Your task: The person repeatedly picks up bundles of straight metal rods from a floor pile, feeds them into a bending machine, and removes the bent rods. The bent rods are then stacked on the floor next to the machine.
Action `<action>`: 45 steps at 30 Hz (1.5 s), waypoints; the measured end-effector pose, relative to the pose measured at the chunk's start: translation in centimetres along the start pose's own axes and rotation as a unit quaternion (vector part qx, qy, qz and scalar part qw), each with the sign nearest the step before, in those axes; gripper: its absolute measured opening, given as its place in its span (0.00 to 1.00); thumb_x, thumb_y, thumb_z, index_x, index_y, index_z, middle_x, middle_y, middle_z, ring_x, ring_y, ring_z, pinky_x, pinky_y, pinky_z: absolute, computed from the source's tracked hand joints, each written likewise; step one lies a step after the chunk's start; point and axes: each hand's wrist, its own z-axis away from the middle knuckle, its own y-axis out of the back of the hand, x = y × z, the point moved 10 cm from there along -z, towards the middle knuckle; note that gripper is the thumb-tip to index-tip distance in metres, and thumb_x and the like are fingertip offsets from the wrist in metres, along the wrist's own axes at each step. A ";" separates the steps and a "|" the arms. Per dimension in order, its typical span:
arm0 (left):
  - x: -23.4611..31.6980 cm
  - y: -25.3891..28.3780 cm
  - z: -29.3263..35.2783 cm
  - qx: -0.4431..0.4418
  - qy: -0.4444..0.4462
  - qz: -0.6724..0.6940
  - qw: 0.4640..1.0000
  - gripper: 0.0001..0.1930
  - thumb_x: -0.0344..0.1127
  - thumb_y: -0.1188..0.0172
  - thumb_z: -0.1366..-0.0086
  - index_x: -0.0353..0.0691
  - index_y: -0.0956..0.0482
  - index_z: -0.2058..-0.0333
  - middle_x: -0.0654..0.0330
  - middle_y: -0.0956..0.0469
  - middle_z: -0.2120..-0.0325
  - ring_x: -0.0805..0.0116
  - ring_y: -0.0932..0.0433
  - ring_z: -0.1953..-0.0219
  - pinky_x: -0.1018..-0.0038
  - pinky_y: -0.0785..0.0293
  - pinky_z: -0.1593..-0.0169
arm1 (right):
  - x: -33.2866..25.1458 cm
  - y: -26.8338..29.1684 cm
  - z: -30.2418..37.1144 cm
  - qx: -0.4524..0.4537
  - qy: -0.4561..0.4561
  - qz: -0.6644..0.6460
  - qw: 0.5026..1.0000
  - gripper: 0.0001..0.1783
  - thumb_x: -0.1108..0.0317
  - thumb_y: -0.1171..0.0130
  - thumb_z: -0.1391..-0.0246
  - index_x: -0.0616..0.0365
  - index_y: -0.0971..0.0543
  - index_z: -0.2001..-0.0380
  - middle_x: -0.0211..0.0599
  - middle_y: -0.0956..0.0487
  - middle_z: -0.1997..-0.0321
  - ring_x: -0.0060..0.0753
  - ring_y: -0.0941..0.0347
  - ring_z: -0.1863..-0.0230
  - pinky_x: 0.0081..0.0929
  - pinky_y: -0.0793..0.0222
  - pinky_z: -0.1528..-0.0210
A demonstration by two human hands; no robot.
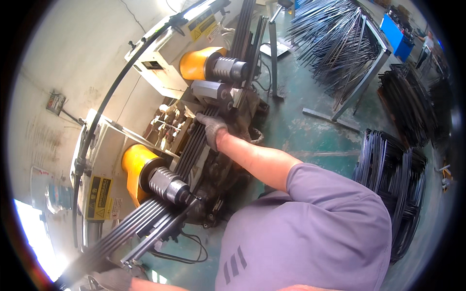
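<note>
Several long dark metal rods (193, 148) lie side by side along a machine, running from the lower left to the top. My right hand (213, 130), in a grey work glove, is closed over the rods' near edge at the middle of the machine. At the lower left, my gloved left hand (112, 279) is low beside the rods' other end (114, 230). Its fingers are hidden and blurred there. Between my hands stands a ridged steel roller (167, 184) with a yellow housing (136, 167). A similar roller (225, 69) with a yellow housing (196, 64) sits farther up.
A white machine cabinet (162, 65) and a black hose (109, 99) are on the left. Behind my right arm, a metal stand (364, 77) holds a heap of thin rods (335, 43). Bundled bent wire frames (388, 179) stand at the right. A person (427, 46) is far off.
</note>
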 end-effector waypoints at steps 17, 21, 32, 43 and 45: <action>5.9 -28.1 3.8 -0.311 -0.064 -0.217 0.923 0.24 0.45 0.41 0.35 0.34 0.27 0.47 0.57 0.22 0.65 0.68 0.22 0.62 0.71 0.25 0.55 | -0.7 -1.5 2.0 -0.024 0.005 0.038 0.999 0.08 0.67 0.40 0.41 0.60 0.25 0.69 0.36 0.24 0.76 0.37 0.23 0.75 0.38 0.21 0.68; 5.8 -32.8 6.9 -0.359 -0.126 -0.233 0.895 0.23 0.43 0.37 0.38 0.32 0.25 0.51 0.59 0.23 0.72 0.70 0.22 0.67 0.75 0.28 0.59 | -1.1 -0.8 1.6 -0.024 0.032 -0.010 0.999 0.09 0.66 0.39 0.41 0.60 0.25 0.71 0.36 0.23 0.77 0.37 0.23 0.75 0.37 0.22 0.68; 5.4 -32.1 6.0 -0.339 -0.101 -0.213 0.911 0.22 0.40 0.35 0.41 0.37 0.24 0.50 0.59 0.21 0.74 0.71 0.21 0.69 0.76 0.25 0.61 | -0.9 -0.9 1.2 -0.039 0.034 0.029 0.998 0.09 0.67 0.39 0.42 0.60 0.25 0.71 0.38 0.23 0.76 0.38 0.23 0.75 0.37 0.21 0.67; 5.1 -32.1 5.8 -0.348 -0.090 -0.200 0.911 0.21 0.38 0.35 0.40 0.36 0.25 0.50 0.59 0.21 0.73 0.71 0.21 0.70 0.76 0.26 0.63 | -0.4 -0.3 -0.1 -0.056 0.051 0.025 0.997 0.09 0.66 0.39 0.41 0.60 0.25 0.69 0.37 0.23 0.75 0.37 0.23 0.74 0.36 0.21 0.67; 4.8 -32.1 5.6 -0.354 -0.083 -0.194 0.911 0.21 0.38 0.35 0.40 0.36 0.25 0.50 0.59 0.21 0.74 0.71 0.21 0.70 0.76 0.26 0.64 | -0.3 -0.1 -0.3 -0.056 0.051 0.023 0.997 0.09 0.66 0.39 0.41 0.60 0.24 0.70 0.37 0.23 0.75 0.37 0.23 0.74 0.36 0.22 0.67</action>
